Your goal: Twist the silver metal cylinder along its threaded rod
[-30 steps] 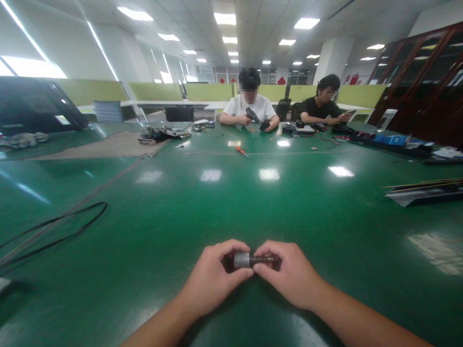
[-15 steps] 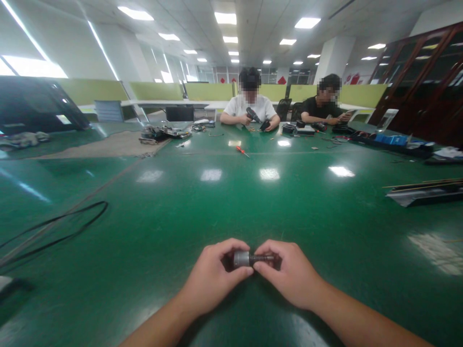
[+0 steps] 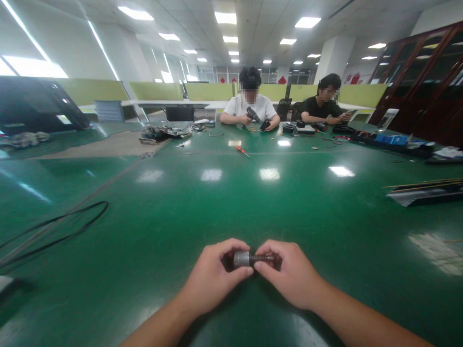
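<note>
Both my hands meet low over the green table [image 3: 231, 202], near its front edge. My left hand [image 3: 213, 277] is closed around a small grey metal cylinder [image 3: 241, 259]. A dark thin shaft [image 3: 262, 259] sticks out of the cylinder to the right, and my right hand [image 3: 289, 277] pinches it between thumb and fingers. The far ends of both parts are hidden inside my fingers.
A black cable [image 3: 54, 231] loops on the left. A red-handled screwdriver [image 3: 241, 151] lies mid-table. Dark flat parts [image 3: 427, 193] lie at the right. Two people [image 3: 249, 103] sit at the far side among tools; a brown mat [image 3: 104, 144] is back left.
</note>
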Demonstrator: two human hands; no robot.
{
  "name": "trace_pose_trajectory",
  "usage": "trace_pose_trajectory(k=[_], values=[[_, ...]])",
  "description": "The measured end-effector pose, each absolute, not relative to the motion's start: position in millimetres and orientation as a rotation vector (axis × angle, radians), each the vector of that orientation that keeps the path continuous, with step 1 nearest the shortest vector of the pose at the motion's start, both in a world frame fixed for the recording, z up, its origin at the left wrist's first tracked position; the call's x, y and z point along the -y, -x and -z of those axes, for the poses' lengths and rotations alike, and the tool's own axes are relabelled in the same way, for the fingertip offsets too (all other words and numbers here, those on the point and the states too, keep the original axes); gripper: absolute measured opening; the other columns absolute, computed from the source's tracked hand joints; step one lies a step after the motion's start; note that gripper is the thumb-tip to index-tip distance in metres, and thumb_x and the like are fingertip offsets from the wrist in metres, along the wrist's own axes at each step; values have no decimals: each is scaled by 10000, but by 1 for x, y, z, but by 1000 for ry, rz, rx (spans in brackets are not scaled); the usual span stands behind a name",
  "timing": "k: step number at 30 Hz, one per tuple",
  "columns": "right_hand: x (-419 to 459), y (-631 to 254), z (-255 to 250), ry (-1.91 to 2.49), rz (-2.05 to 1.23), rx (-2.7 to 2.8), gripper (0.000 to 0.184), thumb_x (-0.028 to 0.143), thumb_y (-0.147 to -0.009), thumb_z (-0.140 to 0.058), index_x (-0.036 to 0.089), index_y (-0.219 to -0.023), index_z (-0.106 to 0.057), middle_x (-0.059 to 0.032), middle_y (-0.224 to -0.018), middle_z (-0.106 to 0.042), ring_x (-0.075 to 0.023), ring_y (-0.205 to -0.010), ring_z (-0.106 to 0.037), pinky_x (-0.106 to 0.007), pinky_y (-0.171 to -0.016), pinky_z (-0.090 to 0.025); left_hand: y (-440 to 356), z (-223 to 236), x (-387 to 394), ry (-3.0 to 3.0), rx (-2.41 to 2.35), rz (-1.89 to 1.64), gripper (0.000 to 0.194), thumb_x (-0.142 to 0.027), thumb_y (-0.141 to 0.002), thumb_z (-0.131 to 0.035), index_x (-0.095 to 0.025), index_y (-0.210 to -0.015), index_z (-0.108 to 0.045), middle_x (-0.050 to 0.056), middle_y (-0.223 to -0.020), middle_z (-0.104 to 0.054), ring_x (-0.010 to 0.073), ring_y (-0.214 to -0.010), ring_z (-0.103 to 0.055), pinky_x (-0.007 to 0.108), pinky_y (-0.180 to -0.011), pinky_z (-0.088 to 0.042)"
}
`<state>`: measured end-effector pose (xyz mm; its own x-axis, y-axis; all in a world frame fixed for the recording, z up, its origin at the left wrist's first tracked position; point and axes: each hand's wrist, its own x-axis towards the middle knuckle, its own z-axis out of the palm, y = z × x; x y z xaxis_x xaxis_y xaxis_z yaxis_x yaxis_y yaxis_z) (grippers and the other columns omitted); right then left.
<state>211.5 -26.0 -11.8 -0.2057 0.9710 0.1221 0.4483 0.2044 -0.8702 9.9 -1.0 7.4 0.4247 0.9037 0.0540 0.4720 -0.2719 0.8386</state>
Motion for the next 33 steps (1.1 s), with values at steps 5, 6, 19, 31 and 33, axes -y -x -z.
trace_pose_trajectory(k=[5,6,19,31,33], values=[[26,-212,11,1331,-936,1783,55,200,-822,-662,200,-841,-713,10,-715,-703,-142,-635,-612,-236,-606,-423,-11,-8,1,-1896,-1185,-698,205,-189,-743,-747,-211,-945,-713,-11,-861,-722,193,-814,-643,268,-741,-436],[26,-212,11,1333,-935,1783,55,201,-823,-661,200,-840,-713,8,-718,-705,-144,-639,-614,-238,-609,-424,-11,-8,1,-1895,-1185,-698,205,-191,-745,-746,-212,-946,-712,-11,-861,-720,193,-816,-642,270,-744,-437],[26,-212,11,1347,-940,1777,70,231,-840,-649,193,-827,-707,14,-684,-673,-133,-607,-574,-235,-585,-393,-8,-9,1,-1909,-1166,-710,198,-256,-778,-747,-219,-970,-714,-8,-880,-722,200,-831,-647,280,-755,-442],[26,-212,12,1341,-927,1783,65,231,-848,-636,197,-833,-689,21,-679,-662,-131,-602,-567,-232,-582,-389,-9,-12,1,-1907,-1179,-714,192,-265,-781,-734,-213,-965,-716,-4,-869,-726,200,-816,-648,279,-744,-447],[26,-212,11,1343,-929,1781,67,238,-852,-635,198,-833,-684,23,-670,-656,-130,-596,-563,-232,-575,-384,-9,-11,0,-1912,-1172,-717,191,-273,-789,-731,-216,-971,-715,-5,-876,-728,199,-821,-650,277,-746,-450]])
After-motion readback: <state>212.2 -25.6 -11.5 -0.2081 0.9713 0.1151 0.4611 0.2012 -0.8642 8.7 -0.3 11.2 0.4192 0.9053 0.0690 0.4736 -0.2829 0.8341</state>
